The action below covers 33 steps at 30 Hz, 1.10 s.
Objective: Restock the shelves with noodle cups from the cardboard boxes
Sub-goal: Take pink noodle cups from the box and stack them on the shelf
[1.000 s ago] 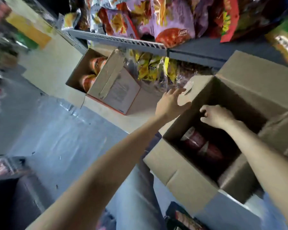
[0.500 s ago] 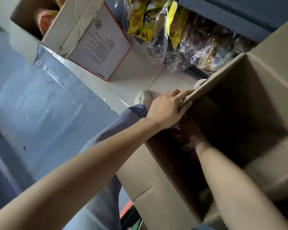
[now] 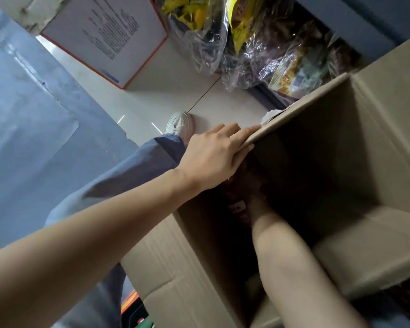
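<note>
A large open cardboard box (image 3: 376,143) fills the right of the view, its inside deep in shadow. My left hand (image 3: 213,155) lies flat on the box's near-left flap (image 3: 294,119), fingers wrapped over its edge. My right forearm runs down into the box, and my right hand (image 3: 251,185) is at the dark bottom. It sits by a reddish noodle cup (image 3: 237,207), barely visible. Whether the fingers are closed on the cup is hidden by the shadow.
A second cardboard box (image 3: 109,31) with a printed white label stands on the tiled floor at upper left. Clear plastic bags of yellow snack packs (image 3: 237,36) lie under the blue shelf. My leg and white shoe (image 3: 179,123) are beside the big box.
My head has dropped closer over the big box. My right hand has gone from the rim down to the bottom. My left hand stays on the flap.
</note>
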Motion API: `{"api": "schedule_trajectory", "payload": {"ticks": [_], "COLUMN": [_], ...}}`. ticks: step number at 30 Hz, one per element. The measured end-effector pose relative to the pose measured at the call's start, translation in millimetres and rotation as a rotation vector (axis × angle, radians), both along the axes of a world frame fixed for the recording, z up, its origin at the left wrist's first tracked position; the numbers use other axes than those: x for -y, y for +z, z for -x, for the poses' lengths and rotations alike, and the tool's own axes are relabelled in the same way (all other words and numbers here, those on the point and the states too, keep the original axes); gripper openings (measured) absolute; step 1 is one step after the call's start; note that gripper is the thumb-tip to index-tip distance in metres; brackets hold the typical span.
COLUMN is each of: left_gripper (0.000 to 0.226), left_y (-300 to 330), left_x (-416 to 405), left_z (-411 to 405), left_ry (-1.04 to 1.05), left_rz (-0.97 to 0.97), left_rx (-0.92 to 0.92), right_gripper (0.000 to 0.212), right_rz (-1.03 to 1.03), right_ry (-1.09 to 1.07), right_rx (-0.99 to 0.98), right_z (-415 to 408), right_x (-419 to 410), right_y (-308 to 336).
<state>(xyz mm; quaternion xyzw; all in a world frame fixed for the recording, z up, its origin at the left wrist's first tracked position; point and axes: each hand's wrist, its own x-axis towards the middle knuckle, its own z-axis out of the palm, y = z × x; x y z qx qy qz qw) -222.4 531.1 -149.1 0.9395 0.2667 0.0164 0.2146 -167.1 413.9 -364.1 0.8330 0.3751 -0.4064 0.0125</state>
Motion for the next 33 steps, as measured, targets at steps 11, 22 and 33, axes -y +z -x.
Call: {"api": "schedule_trajectory", "payload": {"ticks": [11,22,33], "left_gripper": [0.067,0.090,0.101], "left_y": [37.3,237.3,355.6], "left_x": [2.2,19.3,-60.1], "left_z": [3.4,6.7,-59.8], "left_ry": [0.112,-0.037,-0.026], "left_rz": [0.109,1.071,0.608], "left_rx": [-0.192,0.459,0.955], "right_gripper": [0.130,0.105,0.108], "right_rz": [-0.245,-1.078,-1.339], "right_ry": [-0.581,-0.829,-0.398], "right_rx": [-0.020,-0.233,0.199], "right_z": [-36.5,-44.5,-118.1], "right_x": [49.0,67.5,-50.9], "right_y": [226.4,452.8,583.6]}}
